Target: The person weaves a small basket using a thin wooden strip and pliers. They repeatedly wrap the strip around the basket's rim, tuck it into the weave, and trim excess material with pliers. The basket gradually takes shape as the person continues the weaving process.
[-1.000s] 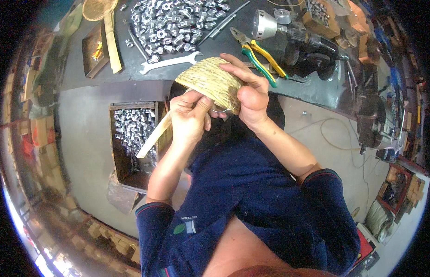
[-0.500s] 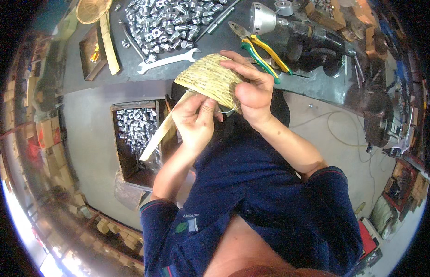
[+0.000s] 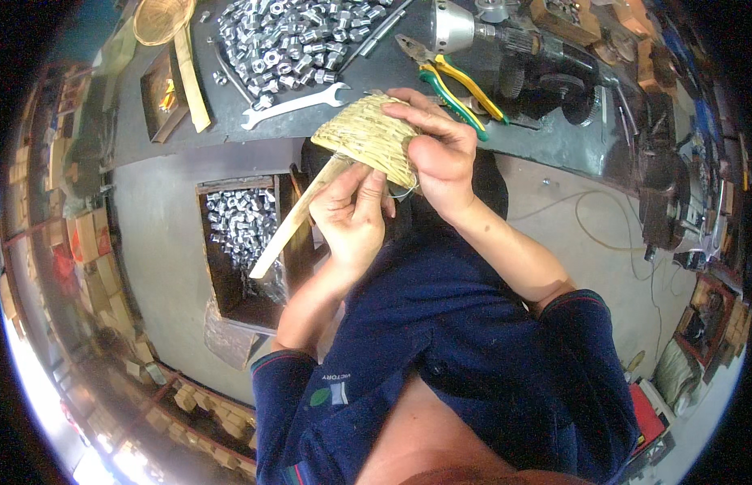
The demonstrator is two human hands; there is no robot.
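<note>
Between both hands, above my lap, is a woven bamboo strainer ladle (image 3: 361,136), its rounded bowl turned upward and its flat handle slanting down to the left. My left hand (image 3: 350,212) pinches the bowl's lower rim near the handle, thumb on top. My right hand (image 3: 442,153) is wrapped over the bowl's right side, fingers at its top and thumb against the weave. A thin pale strand (image 3: 403,194) hangs by the rim next to my left fingertips. The bowl's inside faces away and is hidden.
On the bench lie an open-end wrench (image 3: 295,105), pliers (image 3: 452,85) with yellow and green handles, a heap of metal nuts (image 3: 291,48) and another bamboo strainer (image 3: 162,20). A drill-like machine (image 3: 505,48) stands at right. Below left is a wooden box (image 3: 222,291) of metal parts.
The ladle and both hands have shifted very slightly; its handle tip sits a little further right. Both hands keep their hold on it.
</note>
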